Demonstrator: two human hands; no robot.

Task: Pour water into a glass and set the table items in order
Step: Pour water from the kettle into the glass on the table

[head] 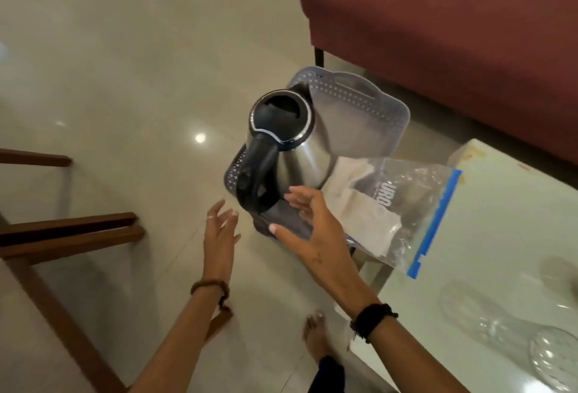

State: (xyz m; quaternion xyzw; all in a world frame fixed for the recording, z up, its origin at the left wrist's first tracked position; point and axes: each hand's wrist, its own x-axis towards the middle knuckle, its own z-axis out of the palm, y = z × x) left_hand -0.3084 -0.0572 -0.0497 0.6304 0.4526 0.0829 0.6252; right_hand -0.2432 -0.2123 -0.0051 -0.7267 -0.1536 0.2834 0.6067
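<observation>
- kettle [291, 148]: steel body, black lid + black handle, sits upright on a grey perforated tray [369, 102], handle pointing toward the person
- tray sits at the corner of the bench [506, 236], far end near a dark red chair [453, 33]; tray's near part hidden behind kettle and hand
- right hand [312, 230]: open, fingers spread, holding nothing; hovers just beside the kettle handle base, fingertips v close, can't tell if touching
- left hand [219, 236]: open, fingers straight, empty; over the floor [125, 64], left of the kettle, apart from it
- both wrists w/ dark bracelets
- clear zip bag [416, 211] w/ blue seal strip lies on bench just right of kettle, partly over tray edge; white paper or cloth inside, some dark print on it, unreadable
- clear glassware [513, 342] at lower right on bench, blurred; looks like glasses lying on their sides, count unclear
- wooden frame [68, 230] at left, prob furniture, only parts visible
- bare foot [316, 336] on the tiled floor at bottom centre
</observation>
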